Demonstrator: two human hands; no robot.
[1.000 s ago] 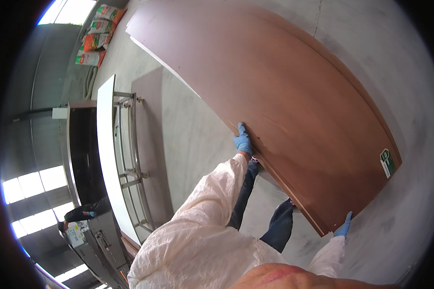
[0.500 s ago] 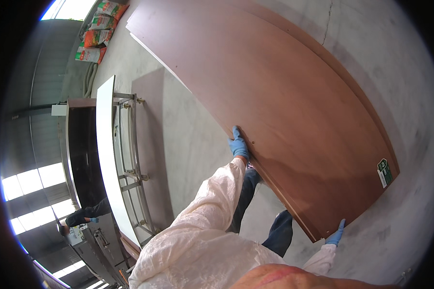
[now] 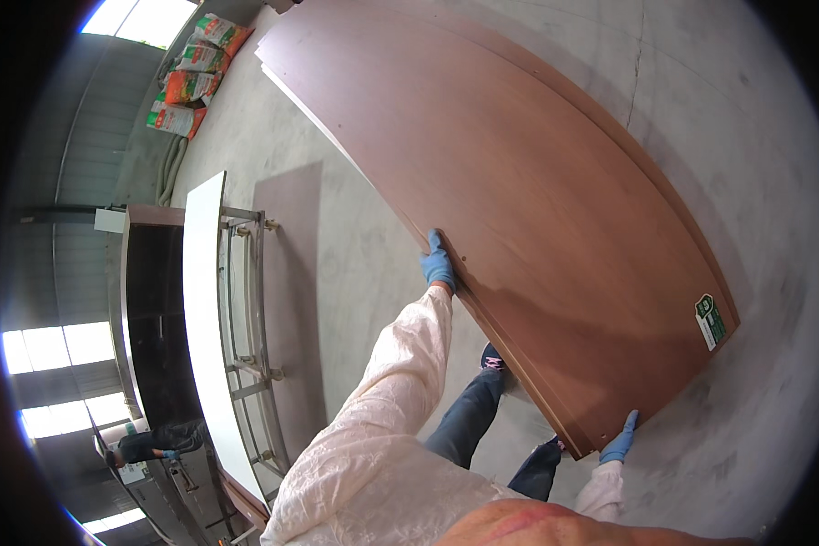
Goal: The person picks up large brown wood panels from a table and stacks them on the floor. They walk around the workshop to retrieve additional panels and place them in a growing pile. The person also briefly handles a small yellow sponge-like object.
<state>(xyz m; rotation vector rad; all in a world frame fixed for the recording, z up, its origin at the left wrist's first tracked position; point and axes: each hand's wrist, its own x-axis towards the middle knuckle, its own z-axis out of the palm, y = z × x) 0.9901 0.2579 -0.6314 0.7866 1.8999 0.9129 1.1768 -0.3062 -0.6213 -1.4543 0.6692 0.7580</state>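
Large reddish-brown wooden panels [image 3: 519, 182] lie overlapped, one showing beyond the far edge of the top one. A green-and-white label [image 3: 711, 323] is stuck near the top panel's right corner. My left hand [image 3: 438, 267], in a blue glove, grips the long near edge, its thumb on top and its other fingers hidden beneath. At the short end, close to the near corner, my right hand [image 3: 620, 440], also blue-gloved, holds the edge with fingertips showing above it.
To the left stands a metal rack [image 3: 259, 318] with a long white board [image 3: 207, 318] at its side. Behind it is a dark, long machine [image 3: 159, 318], and a person [image 3: 150, 445] works at the lower left. Several printed sacks [image 3: 191, 87] are piled at the far left wall.
My legs have shifted as in a step, and a shoe now shows. Both hands keep their grip on the panels, which appear slightly further left in view.
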